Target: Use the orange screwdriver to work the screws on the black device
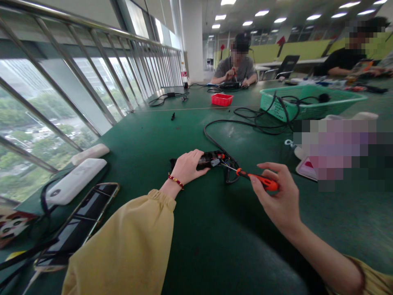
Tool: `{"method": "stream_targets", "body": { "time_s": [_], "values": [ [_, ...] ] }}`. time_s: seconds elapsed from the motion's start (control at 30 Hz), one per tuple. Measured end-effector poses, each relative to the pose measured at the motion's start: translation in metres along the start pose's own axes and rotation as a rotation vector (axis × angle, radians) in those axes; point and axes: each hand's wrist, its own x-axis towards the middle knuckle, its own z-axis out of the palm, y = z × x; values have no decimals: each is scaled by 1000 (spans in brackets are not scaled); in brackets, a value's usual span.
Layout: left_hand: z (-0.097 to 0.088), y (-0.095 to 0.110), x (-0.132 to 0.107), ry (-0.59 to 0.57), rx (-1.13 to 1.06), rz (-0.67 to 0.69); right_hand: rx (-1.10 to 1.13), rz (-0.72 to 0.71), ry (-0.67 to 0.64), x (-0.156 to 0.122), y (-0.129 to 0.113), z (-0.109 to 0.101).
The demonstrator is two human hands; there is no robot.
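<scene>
My left hand [189, 167] is closed over a black, corded device [206, 159] that lies on the green tabletop [215, 237]. The device's right end is opened up, with small red and grey parts and thin wires showing. In my right hand [278, 192] is an orange-and-black screwdriver [260, 179], held between thumb and fingers. Its shaft points left, and the tip reaches the exposed end, though I cannot make out exactly what it touches. A black cable [211, 125] runs from that end up across the table.
A green basket [337, 108] holding black cables and a small red tray [222, 99] stand farther back. Left of me lie a phone [81, 221] and a white power bank [78, 180]. Two people sit beyond, and a metal railing [101, 28] borders the left side.
</scene>
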Motion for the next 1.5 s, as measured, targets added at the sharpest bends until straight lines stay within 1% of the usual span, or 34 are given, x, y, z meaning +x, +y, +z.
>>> {"method": "stream_targets", "body": {
  "time_s": [0.07, 0.1, 0.13, 0.27, 0.3, 0.43, 0.47, 0.6, 0.63, 0.77, 0.8, 0.93, 0.97, 1.1, 1.13, 1.27, 1.3, 1.4, 1.43, 1.5],
  "values": [
    [0, 0, 0, -4, 3, -2, 7, -50, 91, 0, 1, 1],
    [0, 0, 0, -5, 4, -3, 12, -63, 111, 1, 1, 1],
    [0, 0, 0, -4, 4, -4, 15, -58, 105, 1, 1, 1],
    [1, 0, 0, 8, 0, 0, -11, -1, -35, 1, -2, 0],
    [1, 0, 0, 11, 0, 0, -14, -12, -32, 0, -2, 0],
    [1, 0, 0, 9, -1, 0, 6, -101, 88, 0, 0, 0],
    [0, 0, 0, 8, -3, 0, 4, -98, 80, 0, 1, 0],
    [0, 1, 0, 9, -11, -5, -44, -19, -53, -1, 1, -1],
    [0, 1, 0, 9, -11, -6, -45, -24, -50, -1, 1, -1],
    [0, 0, 0, 11, -5, -3, 20, -90, 76, 0, 0, 0],
    [0, 0, 0, 11, -4, -1, 24, -88, 72, 0, 0, 1],
    [0, 0, 0, 14, -3, 5, -12, -21, -58, -1, 0, 1],
    [0, 0, 0, 14, -4, 5, -11, -19, -53, -2, 0, 1],
    [1, 0, 0, 9, -15, 0, 8, -72, 84, -1, 0, 1],
    [1, 0, 0, 9, -18, -2, 0, -72, 81, -1, 0, 1],
    [0, 0, 0, 10, -23, -1, -53, -29, -39, 0, -2, 1],
    [0, 0, 0, 10, -21, 0, -53, -35, -33, 0, -2, 1],
    [0, 0, 0, 10, -11, -1, -4, -78, 75, 1, -3, 1],
    [0, 0, 0, 11, -9, 0, 10, -81, 91, 1, -3, 1],
    [0, 0, 0, 15, -10, 3, 10, -52, 44, 0, -3, 1]
  ]
}}
